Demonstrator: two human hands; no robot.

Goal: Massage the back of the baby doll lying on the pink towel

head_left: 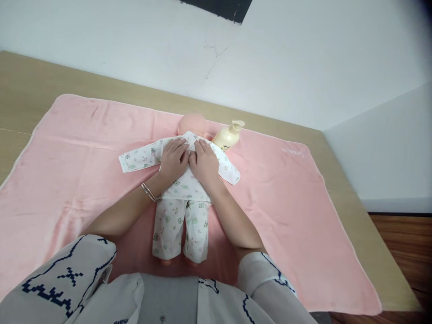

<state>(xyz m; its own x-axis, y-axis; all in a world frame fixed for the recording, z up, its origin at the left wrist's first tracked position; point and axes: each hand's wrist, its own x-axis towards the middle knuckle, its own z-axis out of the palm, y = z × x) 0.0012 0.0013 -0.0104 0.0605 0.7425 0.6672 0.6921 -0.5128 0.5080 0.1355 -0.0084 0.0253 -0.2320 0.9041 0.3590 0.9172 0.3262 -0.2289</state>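
Left hand [173, 158] and right hand [204, 163] lie flat, unclamped, on a seemingly prone doll [185, 190], head [191, 124] toward table's [30, 81] far edge.

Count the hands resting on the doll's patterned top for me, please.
2. The left hand lies on the picture's left side of the patterned top; the right hand lies beside it. No other hands show.
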